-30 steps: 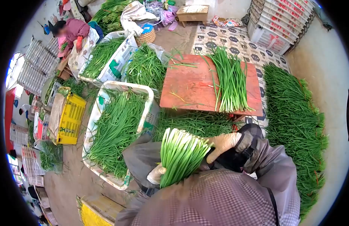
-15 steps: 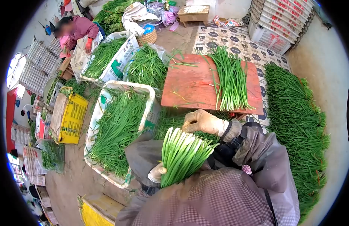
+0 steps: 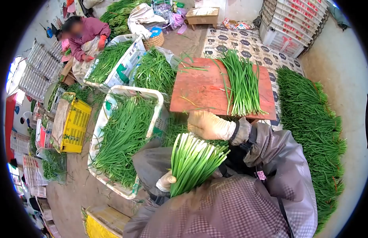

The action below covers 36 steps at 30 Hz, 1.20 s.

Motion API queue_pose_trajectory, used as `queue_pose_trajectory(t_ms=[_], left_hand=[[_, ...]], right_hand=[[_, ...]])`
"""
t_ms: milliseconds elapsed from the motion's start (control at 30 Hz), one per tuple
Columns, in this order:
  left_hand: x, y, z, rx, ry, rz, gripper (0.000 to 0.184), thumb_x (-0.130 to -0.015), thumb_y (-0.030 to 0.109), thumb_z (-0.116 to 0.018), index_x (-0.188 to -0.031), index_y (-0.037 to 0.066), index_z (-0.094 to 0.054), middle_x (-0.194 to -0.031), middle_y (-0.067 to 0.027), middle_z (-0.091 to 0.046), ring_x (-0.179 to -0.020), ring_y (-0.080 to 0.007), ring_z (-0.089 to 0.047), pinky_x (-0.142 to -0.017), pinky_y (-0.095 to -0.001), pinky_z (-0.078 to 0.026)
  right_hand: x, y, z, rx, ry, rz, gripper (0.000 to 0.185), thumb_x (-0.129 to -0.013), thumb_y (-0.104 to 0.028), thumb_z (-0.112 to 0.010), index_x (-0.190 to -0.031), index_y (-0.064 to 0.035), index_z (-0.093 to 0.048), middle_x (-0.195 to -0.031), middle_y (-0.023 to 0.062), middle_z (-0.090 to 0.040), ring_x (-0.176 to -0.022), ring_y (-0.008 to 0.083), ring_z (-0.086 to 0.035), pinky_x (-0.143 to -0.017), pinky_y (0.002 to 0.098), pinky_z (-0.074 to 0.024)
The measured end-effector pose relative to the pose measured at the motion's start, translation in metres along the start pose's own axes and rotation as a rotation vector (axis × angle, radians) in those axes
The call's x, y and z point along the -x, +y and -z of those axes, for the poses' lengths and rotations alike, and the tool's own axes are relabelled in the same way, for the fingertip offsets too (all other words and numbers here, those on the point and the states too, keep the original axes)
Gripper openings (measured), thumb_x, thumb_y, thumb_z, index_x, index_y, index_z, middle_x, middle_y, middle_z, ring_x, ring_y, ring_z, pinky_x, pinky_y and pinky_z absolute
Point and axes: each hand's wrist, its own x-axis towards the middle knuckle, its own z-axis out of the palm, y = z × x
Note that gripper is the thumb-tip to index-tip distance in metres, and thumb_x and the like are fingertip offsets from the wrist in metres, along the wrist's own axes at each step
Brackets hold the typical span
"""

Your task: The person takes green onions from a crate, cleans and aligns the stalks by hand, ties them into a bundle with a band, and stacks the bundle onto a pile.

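My left hand [image 3: 166, 181], in a pale glove, is closed around a bunch of garlic chives [image 3: 198, 162] in my lap, their white cut ends pointing up and away from me. Just above those ends is my right hand [image 3: 211, 125], also gloved, with its fingers curled together and slightly blurred. Whatever it may hold is hidden. Beyond it, a second pile of garlic chives [image 3: 243, 85] lies on a red board [image 3: 196, 93], its pale ends towards me.
On my left stands a white crate [image 3: 97, 144] full of loose chives. Behind it are another white crate [image 3: 126, 65] and a yellow crate [image 3: 78, 125]. Bundled chives [image 3: 311, 146] line the right wall below stacked white baskets [image 3: 285, 37]. A co-worker [image 3: 90, 31] sits at the far left.
My right hand has shifted slightly left and up, its fingers turning from an open-looped pinch to a tighter curl. The left hand and its bunch stay nearly still. The co-worker's arms have moved.
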Motion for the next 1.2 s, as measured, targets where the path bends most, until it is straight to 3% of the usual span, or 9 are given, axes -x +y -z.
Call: queue_pose_trajectory(t_ms=[233, 333, 467, 700, 833, 967, 1033, 1133, 1200], left_hand=[[0.009, -0.004, 0.013, 0.010, -0.009, -0.036, 0.087, -0.073, 0.035, -0.079, -0.142, 0.000, -0.040, -0.132, -0.0153, -0.055, -0.116, -0.0264, -0.056, -0.099, -0.0382, -0.046], [0.013, -0.003, 0.009, 0.016, -0.006, -0.069, 0.086, -0.073, 0.034, -0.079, -0.142, 0.000, -0.040, -0.132, -0.0152, -0.055, -0.116, -0.0264, -0.056, -0.099, -0.0380, -0.046], [0.016, -0.005, 0.018, 0.011, 0.000, -0.082, 0.087, -0.073, 0.035, -0.079, -0.142, -0.001, -0.040, -0.131, -0.0154, -0.055, -0.115, -0.0260, -0.057, -0.098, -0.0375, -0.047], [0.021, -0.002, 0.019, 0.003, 0.003, -0.016, 0.088, -0.069, 0.034, -0.080, -0.140, -0.002, -0.041, -0.129, -0.0163, -0.056, -0.112, -0.0259, -0.058, -0.097, -0.0363, -0.047], [0.022, -0.003, 0.018, 0.033, 0.036, -0.076, 0.089, -0.070, 0.032, -0.079, -0.142, -0.002, -0.039, -0.130, -0.0163, -0.056, -0.114, -0.0269, -0.057, -0.098, -0.0372, -0.046], [0.031, -0.006, 0.022, 0.058, 0.021, -0.111, 0.091, -0.070, 0.031, -0.078, -0.144, 0.000, -0.036, -0.134, -0.0166, -0.053, -0.119, -0.0281, -0.055, -0.102, -0.0391, -0.044], [0.033, -0.009, 0.030, 0.085, -0.015, -0.107, 0.092, -0.070, 0.031, -0.078, -0.145, 0.000, -0.035, -0.136, -0.0168, -0.052, -0.121, -0.0285, -0.053, -0.105, -0.0399, -0.042], [0.028, -0.009, 0.023, 0.135, -0.019, -0.125, 0.092, -0.070, 0.031, -0.078, -0.146, 0.001, -0.034, -0.138, -0.0171, -0.051, -0.124, -0.0288, -0.052, -0.106, -0.0407, -0.041], [0.024, -0.007, 0.016, 0.166, -0.023, -0.138, 0.093, -0.070, 0.031, -0.078, -0.146, 0.001, -0.034, -0.139, -0.0172, -0.050, -0.125, -0.0291, -0.051, -0.108, -0.0412, -0.040]], right_hand=[[-0.023, 0.047, 0.063, 0.615, -0.030, -0.077, 0.019, -0.090, -0.015, -0.058, -0.103, -0.0006, -0.062, -0.099, 0.0173, -0.062, -0.095, 0.0323, -0.059, -0.085, 0.0409, -0.0484], [-0.031, 0.077, 0.119, -0.200, 0.296, -0.622, 0.029, -0.098, -0.023, -0.057, -0.111, 0.0024, -0.060, -0.098, 0.0075, -0.065, -0.088, 0.0172, -0.059, -0.086, 0.0310, -0.0480], [-0.033, 0.023, 0.106, -0.253, -0.063, -0.205, 0.036, -0.094, -0.016, -0.062, -0.126, -0.0017, -0.056, -0.100, 0.0012, -0.066, -0.092, 0.0123, -0.058, -0.086, 0.0277, -0.0467], [-0.036, -0.009, 0.018, -0.410, -0.548, -0.247, 0.017, -0.088, -0.019, -0.062, -0.089, -0.0034, -0.069, -0.079, 0.0068, -0.067, -0.076, 0.0161, -0.062, -0.074, 0.0324, -0.0487], [-0.051, 0.003, 0.061, -0.225, -0.382, -0.146, 0.016, -0.091, -0.017, -0.062, -0.092, -0.0017, -0.069, -0.081, 0.0119, -0.065, -0.077, 0.0205, -0.061, -0.076, 0.0344, -0.0495], [-0.059, 0.093, 0.154, 0.602, 0.318, -0.028, 0.019, -0.090, -0.017, -0.062, -0.105, -0.0074, -0.069, -0.093, 0.0072, -0.069, -0.072, 0.0229, -0.061, -0.072, 0.0340, -0.0524], [-0.061, 0.067, 0.190, -0.265, 0.806, -0.584, 0.016, -0.094, -0.020, -0.059, -0.098, -0.0117, -0.073, -0.083, -0.0062, -0.065, -0.060, 0.0060, -0.044, -0.058, 0.0202, -0.0396], [-0.045, 0.079, 0.170, -0.089, 0.682, -0.410, 0.017, -0.094, -0.018, -0.059, -0.096, -0.0069, -0.072, -0.079, -0.0049, -0.064, -0.063, 0.0078, -0.048, -0.058, 0.0220, -0.0410], [-0.031, 0.054, 0.122, 0.037, 0.252, -0.476, 0.024, -0.086, -0.008, -0.058, -0.108, -0.0061, -0.068, -0.100, 0.0117, -0.067, -0.093, 0.0284, -0.064, -0.086, 0.0350, -0.0521]])
